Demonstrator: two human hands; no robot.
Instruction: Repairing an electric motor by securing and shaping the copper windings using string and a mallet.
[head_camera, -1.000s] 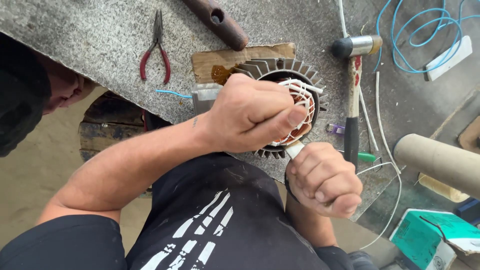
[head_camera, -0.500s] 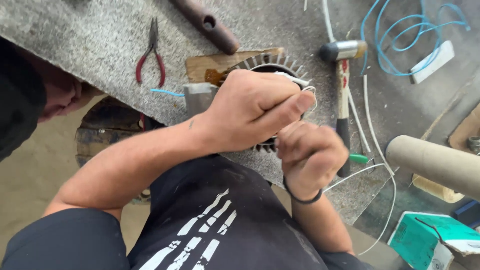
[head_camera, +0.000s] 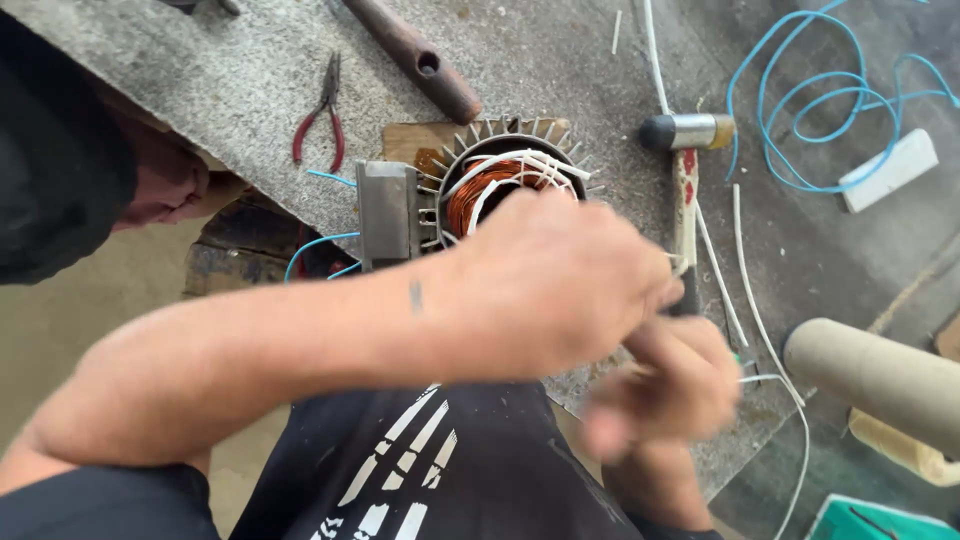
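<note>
The stator (head_camera: 500, 185) is seen on the grey surface (head_camera: 200, 80), beside a hammer (head_camera: 685, 180). The left hand (head_camera: 555, 285) is curled just before it, touching the blurred right hand (head_camera: 665, 390); what is grasped cannot be told.

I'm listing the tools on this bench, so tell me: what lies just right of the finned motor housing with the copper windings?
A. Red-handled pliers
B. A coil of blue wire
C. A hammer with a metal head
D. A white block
C: the hammer lies right beside the motor housing, its metal head pointing away from the person; the pliers lie to the left, and the blue wire is farther right.
</note>
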